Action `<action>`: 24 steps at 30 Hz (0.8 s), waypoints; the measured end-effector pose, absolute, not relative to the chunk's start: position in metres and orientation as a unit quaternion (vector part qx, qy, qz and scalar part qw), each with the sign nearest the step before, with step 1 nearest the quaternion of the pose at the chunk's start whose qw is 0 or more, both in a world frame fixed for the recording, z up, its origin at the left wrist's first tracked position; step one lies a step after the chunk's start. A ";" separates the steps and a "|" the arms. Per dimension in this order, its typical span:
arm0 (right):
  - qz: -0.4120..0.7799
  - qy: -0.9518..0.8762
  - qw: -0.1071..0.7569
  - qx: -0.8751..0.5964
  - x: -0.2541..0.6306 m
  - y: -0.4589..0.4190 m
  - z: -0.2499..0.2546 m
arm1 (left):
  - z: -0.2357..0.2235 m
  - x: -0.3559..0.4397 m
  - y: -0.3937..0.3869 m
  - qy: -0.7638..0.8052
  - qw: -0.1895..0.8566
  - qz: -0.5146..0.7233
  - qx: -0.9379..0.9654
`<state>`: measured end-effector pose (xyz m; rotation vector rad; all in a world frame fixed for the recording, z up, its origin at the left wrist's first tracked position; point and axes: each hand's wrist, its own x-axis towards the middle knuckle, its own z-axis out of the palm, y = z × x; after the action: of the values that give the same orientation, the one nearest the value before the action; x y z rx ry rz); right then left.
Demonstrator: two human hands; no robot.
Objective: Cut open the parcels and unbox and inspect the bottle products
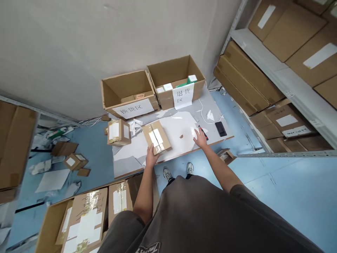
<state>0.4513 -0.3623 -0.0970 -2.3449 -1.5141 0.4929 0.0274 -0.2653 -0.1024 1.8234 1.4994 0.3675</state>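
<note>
My left hand [151, 157] grips the near end of a taped cardboard parcel [156, 137] that lies on the low table [126, 165]. My right hand [200, 138] reaches over the table's right part with its fingers spread, right beside a red-and-black utility knife [203, 133]. It holds nothing. A black phone [220, 129] lies just right of the knife, with a white cable [204, 114] behind it.
Two open cardboard boxes with paper labels [131, 93] [179, 82] stand at the table's back. A smaller taped parcel [119, 132] sits at the left edge. Shelves with boxes [276, 70] line the right. Parcels fill a carton [86, 218] near left; scraps litter the blue floor.
</note>
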 end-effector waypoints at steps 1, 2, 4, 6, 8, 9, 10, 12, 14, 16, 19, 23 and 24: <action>0.176 -0.516 0.149 -0.825 0.465 -0.367 -0.101 | -0.103 0.026 -0.265 0.584 0.365 0.144 0.711; 0.181 -0.502 0.147 -0.833 0.478 -0.371 -0.107 | -0.102 0.025 -0.264 0.583 0.363 0.145 0.712; 0.194 -0.474 0.140 -0.847 0.498 -0.380 -0.122 | -0.100 0.024 -0.264 0.581 0.359 0.146 0.715; 0.209 -0.452 0.133 -0.857 0.512 -0.386 -0.140 | -0.097 0.023 -0.263 0.580 0.354 0.145 0.719; 0.226 -0.436 0.132 -0.861 0.521 -0.390 -0.159 | -0.096 0.022 -0.262 0.580 0.346 0.141 0.724; 0.233 -0.430 0.137 -0.861 0.525 -0.390 -0.168 | -0.096 0.022 -0.261 0.578 0.343 0.140 0.727; 0.237 -0.425 0.145 -0.862 0.528 -0.390 -0.176 | -0.097 0.021 -0.261 0.577 0.340 0.139 0.730; 0.239 -0.417 0.160 -0.862 0.535 -0.388 -0.193 | -0.101 0.021 -0.260 0.575 0.338 0.145 0.731; 0.238 -0.412 0.165 -0.864 0.542 -0.384 -0.207 | -0.105 0.020 -0.261 0.578 0.342 0.153 0.725; 0.238 -0.413 0.156 -0.865 0.548 -0.381 -0.219 | -0.108 0.019 -0.262 0.582 0.350 0.159 0.716; 0.238 -0.425 0.140 -0.862 0.555 -0.375 -0.232 | -0.110 0.017 -0.265 0.580 0.362 0.164 0.711; 0.237 -0.440 0.136 -0.856 0.557 -0.370 -0.235 | -0.111 0.015 -0.265 0.579 0.370 0.160 0.709; 0.235 -0.440 0.140 -0.855 0.557 -0.370 -0.232 | -0.112 0.015 -0.265 0.579 0.371 0.160 0.708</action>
<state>0.5567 -0.3696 -0.2323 -2.4712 -1.2708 0.6802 0.0149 -0.2652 -0.1119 1.8170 1.4850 0.4100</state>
